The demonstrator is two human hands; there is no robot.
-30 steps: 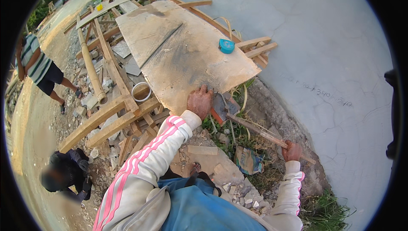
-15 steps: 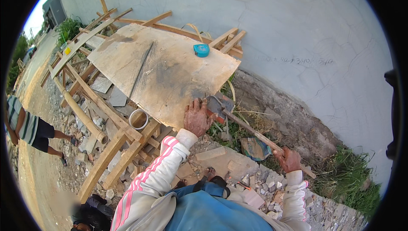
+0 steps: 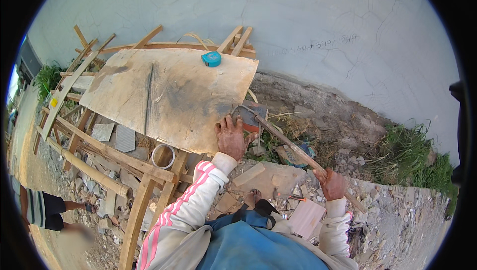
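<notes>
A thin, stained wooden board (image 3: 181, 96) lies on a rough timber frame. My left hand (image 3: 232, 138) rests on its near right corner, fingers spread and thumb out to the side. The fingertips touch a short, dark, thin piece that they partly hide. In my closed right hand (image 3: 333, 184) is the wooden handle of a long tool (image 3: 293, 146); its curved metal end reaches the board's corner beside my left fingers. A dark, flat block with an orange-red edge (image 3: 251, 127) sits under that end. Thin dark rods (image 3: 148, 96) lie across the board, and a blue tape measure (image 3: 211, 59) is at its far edge.
A grey cracked wall (image 3: 308, 26) runs along the far side. Timber beams (image 3: 136, 220), a bamboo pole (image 3: 89, 170) and a white ring (image 3: 163, 156) are at the left. Rubble and a pale tile (image 3: 306, 218) lie near my feet. A person (image 3: 37, 208) stands lower left.
My view has turned, so the board and timbers sit further left. The tool's handle has swung toward me relative to the board. My left hand remains on the corner.
</notes>
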